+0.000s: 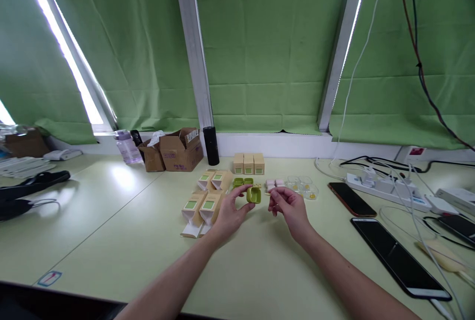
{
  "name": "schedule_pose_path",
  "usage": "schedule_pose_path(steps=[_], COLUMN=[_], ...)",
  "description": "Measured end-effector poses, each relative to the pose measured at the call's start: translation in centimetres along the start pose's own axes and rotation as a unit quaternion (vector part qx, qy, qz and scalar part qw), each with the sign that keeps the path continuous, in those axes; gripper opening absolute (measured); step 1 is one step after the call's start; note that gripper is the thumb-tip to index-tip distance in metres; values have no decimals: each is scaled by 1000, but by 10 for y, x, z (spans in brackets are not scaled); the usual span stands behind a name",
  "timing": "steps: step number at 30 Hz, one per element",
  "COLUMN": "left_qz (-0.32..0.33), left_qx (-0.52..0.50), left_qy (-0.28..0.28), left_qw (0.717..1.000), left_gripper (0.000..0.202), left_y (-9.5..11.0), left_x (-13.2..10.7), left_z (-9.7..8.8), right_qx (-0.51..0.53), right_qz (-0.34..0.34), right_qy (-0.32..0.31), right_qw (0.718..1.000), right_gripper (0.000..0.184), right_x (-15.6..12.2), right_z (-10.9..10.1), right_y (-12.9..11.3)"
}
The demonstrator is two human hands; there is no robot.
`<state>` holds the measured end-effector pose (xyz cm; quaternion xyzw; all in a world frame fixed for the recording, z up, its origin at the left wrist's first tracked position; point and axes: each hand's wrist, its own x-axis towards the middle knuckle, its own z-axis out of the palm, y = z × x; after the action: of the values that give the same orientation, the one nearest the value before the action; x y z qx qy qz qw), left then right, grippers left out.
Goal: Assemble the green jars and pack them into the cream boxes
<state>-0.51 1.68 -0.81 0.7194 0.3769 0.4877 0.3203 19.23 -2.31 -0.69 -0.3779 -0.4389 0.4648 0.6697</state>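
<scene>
Around the hands [230,213] and green container [254,195] lie boxes [248,165], phones [401,256], cables [359,162].

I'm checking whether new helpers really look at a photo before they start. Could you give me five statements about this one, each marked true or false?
1. The left hand holds a small green container. True.
2. A black bottle stands to the right of an open cardboard box. True.
3. The right hand is gripping the black bottle. False: the bottle stands at the back of the table, apart from that hand.
4. The three small cream boxes at the back are piled in one stack. False: they stand side by side.
5. The larger phone lies screen down. False: its dark screen faces up.
</scene>
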Motion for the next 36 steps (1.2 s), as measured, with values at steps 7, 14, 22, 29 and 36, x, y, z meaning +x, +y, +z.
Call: schedule_pose_path(steps=[7, 14, 22, 29, 36], left_qz=[22, 33, 38, 47, 60], left_qx=[-17, -33, -51, -50, -53], left_qy=[-6, -17, -24, -36, -48], left_qw=[1000, 999, 998, 997, 996], left_gripper=[49, 52, 52, 51, 51], left_y=[2, 0, -1, 5, 5], left_x=[-1, -2, -3, -5, -6], left_z=[0, 1, 2, 3, 4], right_qx=[-76, -250, -351, -386, -450], right_qz=[-108, -244, -405, -423, -456], right_qy=[-20, -11, -35, -22, 4], right_qw=[991, 937, 843, 820, 768], right_gripper=[29, 8, 19, 20, 17], right_x=[-8, -15, -15, -13, -11], right_z=[6, 6, 2, 0, -2], right_y=[3, 1, 5, 5, 6])
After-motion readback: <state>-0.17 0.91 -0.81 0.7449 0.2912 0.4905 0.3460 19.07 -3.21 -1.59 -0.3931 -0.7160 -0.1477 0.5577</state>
